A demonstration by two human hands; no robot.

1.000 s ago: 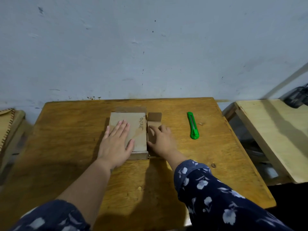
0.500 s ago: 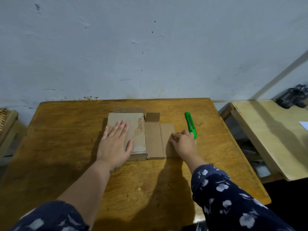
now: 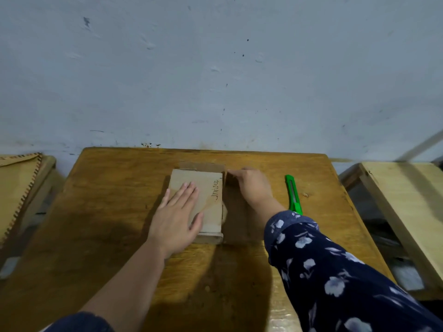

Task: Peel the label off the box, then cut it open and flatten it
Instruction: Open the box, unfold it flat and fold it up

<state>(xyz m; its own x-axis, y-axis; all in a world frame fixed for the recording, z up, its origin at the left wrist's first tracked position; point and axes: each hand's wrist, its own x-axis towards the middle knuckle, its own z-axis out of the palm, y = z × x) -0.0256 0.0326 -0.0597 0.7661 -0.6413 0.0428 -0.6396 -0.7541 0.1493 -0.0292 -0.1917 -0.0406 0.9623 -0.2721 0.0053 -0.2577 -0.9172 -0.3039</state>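
Right hand (image 3: pixel 254 185) shifted back onto box (image 3: pixel 206 195)

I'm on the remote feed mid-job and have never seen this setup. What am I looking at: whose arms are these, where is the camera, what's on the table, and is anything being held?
There is no machine here: a person works with bare hands, filmed by one wide camera on their head, looking forward and down. On the wooden table lies an opened cardboard box with handwriting on it. The left hand lies flat on it, pressing it down. The right hand rests on the box's flaps to the right; whether it grips one cannot be told. A green box cutter lies untouched just right of that hand. Other wooden furniture stands at both sides.
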